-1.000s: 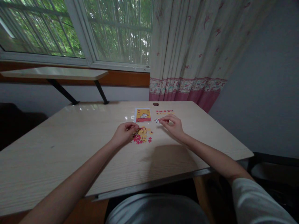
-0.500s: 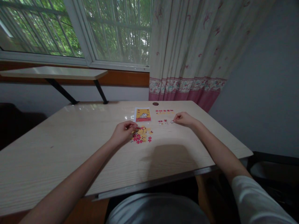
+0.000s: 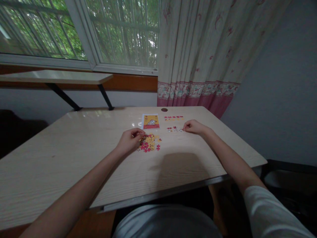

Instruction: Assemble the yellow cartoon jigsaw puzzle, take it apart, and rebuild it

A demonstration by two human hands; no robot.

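My right hand (image 3: pixel 195 127) pinches a small white jigsaw piece (image 3: pixel 181 130) at the tabletop, right of a short row of white and red jigsaw pieces (image 3: pixel 174 128). My left hand (image 3: pixel 131 139) is closed, thumb and forefinger together, at the left edge of a pile of loose jigsaw pieces (image 3: pixel 149 141). Whatever is between its fingertips is too small to make out. Red, yellow and some white pieces lie heaped there, with one red piece (image 3: pixel 158 147) apart on the right. Behind the pile is a picture card (image 3: pixel 151 121), yellow and red with a white figure.
Further back, a row of red jigsaw pieces (image 3: pixel 173 117) lies above some yellow ones. The wooden table (image 3: pixel 104 172) has a round cable hole (image 3: pixel 164 110) near its back edge. A raised shelf (image 3: pixel 74 76) stands at the back left, and a curtain (image 3: pixel 198 66) hangs behind.
The white piece in my right hand has come slightly left, closer to the neighbouring white piece. My left hand stays by the pile. The whole view has shifted a little.
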